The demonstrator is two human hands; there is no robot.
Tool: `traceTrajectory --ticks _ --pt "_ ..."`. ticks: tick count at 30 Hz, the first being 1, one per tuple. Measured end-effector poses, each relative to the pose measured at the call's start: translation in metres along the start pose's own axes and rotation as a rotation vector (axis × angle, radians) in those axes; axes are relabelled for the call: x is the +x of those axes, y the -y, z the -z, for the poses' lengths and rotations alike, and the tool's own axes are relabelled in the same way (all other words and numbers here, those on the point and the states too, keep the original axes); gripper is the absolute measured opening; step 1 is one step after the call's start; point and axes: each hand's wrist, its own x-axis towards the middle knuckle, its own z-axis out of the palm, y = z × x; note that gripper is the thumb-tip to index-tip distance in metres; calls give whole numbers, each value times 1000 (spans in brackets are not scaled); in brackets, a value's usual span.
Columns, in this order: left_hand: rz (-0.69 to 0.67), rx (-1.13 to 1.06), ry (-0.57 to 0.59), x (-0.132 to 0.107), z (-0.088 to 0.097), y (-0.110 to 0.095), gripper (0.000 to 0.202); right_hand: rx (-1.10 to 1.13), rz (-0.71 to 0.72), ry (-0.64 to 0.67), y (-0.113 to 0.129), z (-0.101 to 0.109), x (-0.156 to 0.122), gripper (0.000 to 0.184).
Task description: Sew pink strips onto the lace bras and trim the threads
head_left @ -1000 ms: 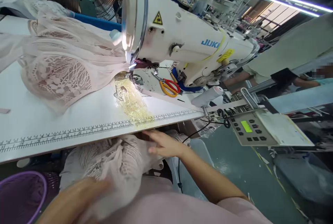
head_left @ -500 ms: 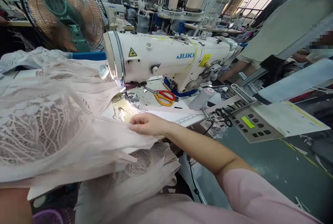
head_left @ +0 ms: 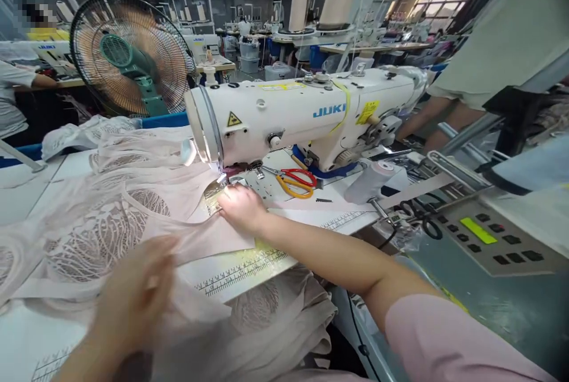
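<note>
A pale pink bra [head_left: 191,240] with lace-patterned cups lies across the sewing table, one edge reaching under the sewing machine [head_left: 267,109] near its needle. My right hand [head_left: 242,207] is closed on that edge beside the presser foot, its fingertips pressed to the cloth. Lower left, my left hand [head_left: 137,293] hovers over or touches the bra's near part; motion smears its fingers, so I cannot make out any grip. More bra pieces of the same cloth [head_left: 284,311] hang below the table's front edge.
Scissors [head_left: 296,183] with red and orange handles lie behind my right hand. A grey thread cone [head_left: 371,180] and a control panel [head_left: 493,240] are to the right. A fan [head_left: 128,56] stands at the back left. Other people are in the background.
My left hand has come into view from the lower left. My right hand has moved nearer the needle with the cloth. The bra has shifted, baring the table's printed ruler; the view has tilted.
</note>
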Motion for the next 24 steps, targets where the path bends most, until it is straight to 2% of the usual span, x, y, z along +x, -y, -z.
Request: traceTrajectory --ticks 3,6,9,13,17,24 --pt "-87 -42 127 31 -49 -17 39 -52 24 31 -1 0 -5 18" --pt "-73 27 262 52 -78 -17 47 -90 100 66 -8 3 -22 20" --pt "-38 76 315 60 -84 -10 49 -76 221 68 -20 8 -50 19" --pt "-35 90 292 66 -81 -9 45 94 370 -36 -35 8 -85 18" --pt "-75 103 229 73 -85 -12 44 171 380 -66 -39 3 -101 28" --pt "-85 101 185 77 -95 -10 45 203 324 -40 -37 -1 -111 37"
